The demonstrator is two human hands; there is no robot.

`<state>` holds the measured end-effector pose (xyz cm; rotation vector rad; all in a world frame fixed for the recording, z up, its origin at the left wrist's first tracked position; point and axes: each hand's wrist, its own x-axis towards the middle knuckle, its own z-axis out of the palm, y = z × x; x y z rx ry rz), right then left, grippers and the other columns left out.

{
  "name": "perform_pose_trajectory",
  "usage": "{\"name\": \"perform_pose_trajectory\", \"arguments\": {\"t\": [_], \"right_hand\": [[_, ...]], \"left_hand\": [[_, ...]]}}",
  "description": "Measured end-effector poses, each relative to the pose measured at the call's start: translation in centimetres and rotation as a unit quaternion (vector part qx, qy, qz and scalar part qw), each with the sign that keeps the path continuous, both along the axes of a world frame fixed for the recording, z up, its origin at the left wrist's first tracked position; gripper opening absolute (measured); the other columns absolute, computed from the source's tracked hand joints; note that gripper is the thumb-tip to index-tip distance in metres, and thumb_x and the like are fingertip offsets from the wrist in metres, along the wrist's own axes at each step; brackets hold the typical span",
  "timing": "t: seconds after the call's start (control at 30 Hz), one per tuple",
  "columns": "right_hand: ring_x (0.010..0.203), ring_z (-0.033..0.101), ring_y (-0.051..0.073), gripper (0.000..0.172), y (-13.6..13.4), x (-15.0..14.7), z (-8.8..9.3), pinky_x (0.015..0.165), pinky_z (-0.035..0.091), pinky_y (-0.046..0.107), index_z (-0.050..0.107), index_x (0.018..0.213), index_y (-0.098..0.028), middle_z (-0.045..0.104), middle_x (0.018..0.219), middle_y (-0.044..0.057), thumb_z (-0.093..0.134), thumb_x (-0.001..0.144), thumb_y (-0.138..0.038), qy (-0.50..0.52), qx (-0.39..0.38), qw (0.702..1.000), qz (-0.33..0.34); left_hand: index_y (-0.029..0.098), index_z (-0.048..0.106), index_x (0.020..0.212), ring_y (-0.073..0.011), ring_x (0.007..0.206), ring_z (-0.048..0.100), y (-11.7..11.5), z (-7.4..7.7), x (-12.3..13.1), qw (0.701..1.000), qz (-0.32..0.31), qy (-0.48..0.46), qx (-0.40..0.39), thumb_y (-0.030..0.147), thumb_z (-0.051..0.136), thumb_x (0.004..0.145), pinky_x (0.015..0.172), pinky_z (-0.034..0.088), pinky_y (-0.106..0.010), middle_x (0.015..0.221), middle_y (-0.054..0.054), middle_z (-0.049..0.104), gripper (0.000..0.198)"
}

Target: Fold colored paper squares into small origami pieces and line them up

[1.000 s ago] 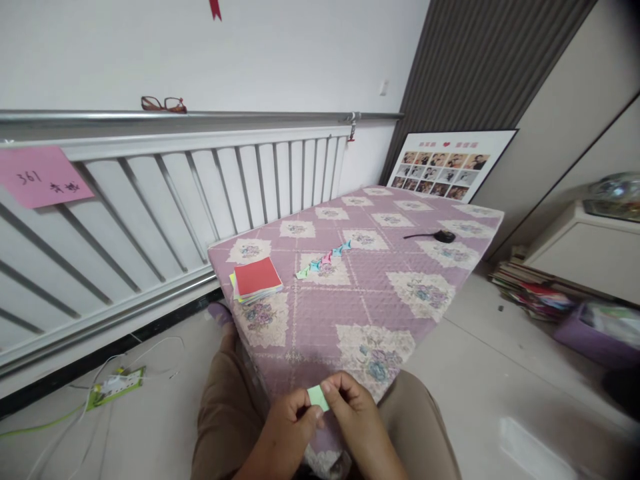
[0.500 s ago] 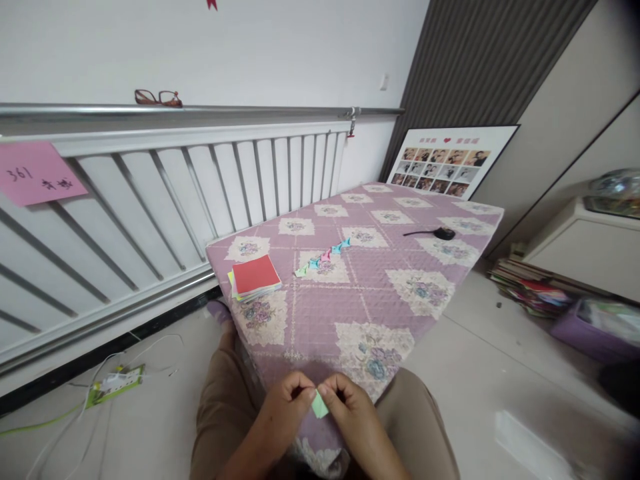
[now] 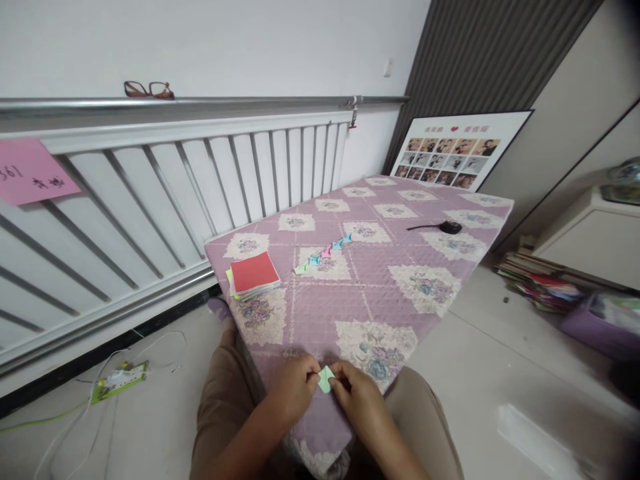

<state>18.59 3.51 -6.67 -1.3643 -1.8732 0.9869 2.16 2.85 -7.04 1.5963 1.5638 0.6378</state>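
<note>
Paper, light green and folded into a small diamond with a crease along its middle, shows in the head view at the table's near corner; whether it touches the cloth I cannot tell. My left hand pinches its left edge between thumb and fingers, and my right hand grips its right edge the same way, with my knees on either side of that corner. Farther up the table, a slanting row of little folded pieces runs green, blue, pink, blue, blue. By the table's left edge lies a stack of square sheets, red on top, yellow peeking out. Toward the table's far right sits a black object with a thin tail. Beyond the table's far end leans a photo board; along its left side runs a white radiator, and on the floor left of it lies a power strip.
</note>
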Motion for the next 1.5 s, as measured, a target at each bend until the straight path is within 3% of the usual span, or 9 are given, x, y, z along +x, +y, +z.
{"name": "perform_pose_trajectory", "arguments": {"t": [0.13, 0.3, 0.53, 0.83, 1.5], "right_hand": [[0.077, 0.059, 0.021, 0.013, 0.7, 0.0, 0.2, 0.072, 0.04, 0.031, 0.063, 0.079, -0.022, 0.067, 0.08, 0.004, 0.051, 0.078, -0.018, -0.113, 0.049, 0.992, 0.018], [0.084, 0.059, 0.023, 0.013, 1.3, 0.2, 0.1, 0.076, 0.038, 0.033, 0.063, 0.082, -0.023, 0.066, 0.085, 0.005, 0.053, 0.077, -0.017, -0.181, 0.076, 0.98, 0.026], [0.085, 0.058, 0.02, 0.012, 2.2, 0.3, 0.0, 0.077, 0.036, 0.033, 0.063, 0.08, -0.023, 0.064, 0.083, 0.002, 0.054, 0.077, -0.016, -0.192, 0.062, 0.978, 0.051], [0.085, 0.058, 0.019, 0.01, 3.0, 0.5, -0.2, 0.078, 0.035, 0.031, 0.063, 0.079, -0.024, 0.065, 0.082, 0.0, 0.059, 0.077, -0.015, -0.194, 0.059, 0.976, 0.08], [0.08, 0.058, 0.018, 0.01, 3.4, 0.8, -1.1, 0.074, 0.035, 0.03, 0.061, 0.076, -0.022, 0.065, 0.08, 0.0, 0.062, 0.076, -0.013, -0.202, 0.12, 0.967, 0.101]], "left_hand": [[0.019, 0.063, 0.083, -0.017, 0.074, 0.055, 1.1, 0.2, -0.2, 0.997, -0.031, 0.075, 0.004, 0.017, 0.052, 0.079, 0.066, 0.033, -0.027, 0.079, -0.002, 0.064, 0.012], [0.02, 0.062, 0.085, -0.0194, 0.084, 0.054, 1.7, 0.5, -0.3, 0.989, -0.062, 0.131, 0.015, 0.018, 0.052, 0.08, 0.072, 0.034, -0.028, 0.089, -0.004, 0.063, 0.011], [0.02, 0.06, 0.087, -0.0183, 0.089, 0.053, 2.2, 0.7, -0.6, 0.982, -0.103, 0.159, 0.025, 0.015, 0.052, 0.078, 0.075, 0.034, -0.027, 0.094, -0.003, 0.06, 0.013], [0.021, 0.059, 0.084, -0.0152, 0.079, 0.053, 3.1, 0.6, -1.2, 0.975, -0.148, 0.163, 0.024, 0.017, 0.054, 0.077, 0.068, 0.035, -0.025, 0.086, 0.0, 0.061, 0.01], [0.021, 0.059, 0.084, -0.0156, 0.083, 0.054, 3.2, 1.1, -0.7, 0.96, -0.195, 0.182, 0.083, 0.016, 0.05, 0.083, 0.071, 0.036, -0.025, 0.089, -0.001, 0.06, 0.011]]}}
